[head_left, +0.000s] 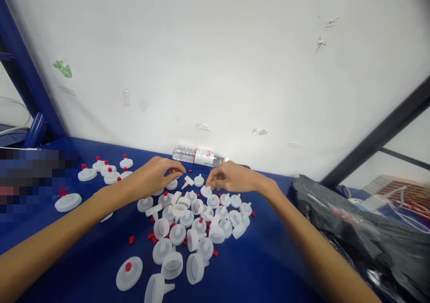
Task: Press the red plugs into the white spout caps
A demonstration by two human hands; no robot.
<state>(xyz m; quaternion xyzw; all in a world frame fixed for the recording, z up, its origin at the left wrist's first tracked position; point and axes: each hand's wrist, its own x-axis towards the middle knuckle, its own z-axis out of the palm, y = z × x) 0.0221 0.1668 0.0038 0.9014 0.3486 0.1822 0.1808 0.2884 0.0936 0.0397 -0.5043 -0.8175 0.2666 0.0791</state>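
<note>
My right hand (230, 176) has its fingertips closed on the spout of a white plastic nozzle cap (205, 192) at the back of the pile. To the left, my left hand (163, 170) hovers over the table with thumb and fingertips drawn together; whatever they pinch, if anything, is too small to tell. Below both hands spreads a heap of white nozzle caps (179, 234), some upright, some on their sides. Small red tips (131, 240) lie loose among them. A nozzle cap with a red tip (129, 273) sits at the front left.
Several red-tipped nozzle caps (87, 174) stand at the left, partly behind my left arm. A clear water bottle (198, 156) lies against the white wall (215, 70). On the right is a dark plastic bag (339, 231). The table (262, 267) is blue.
</note>
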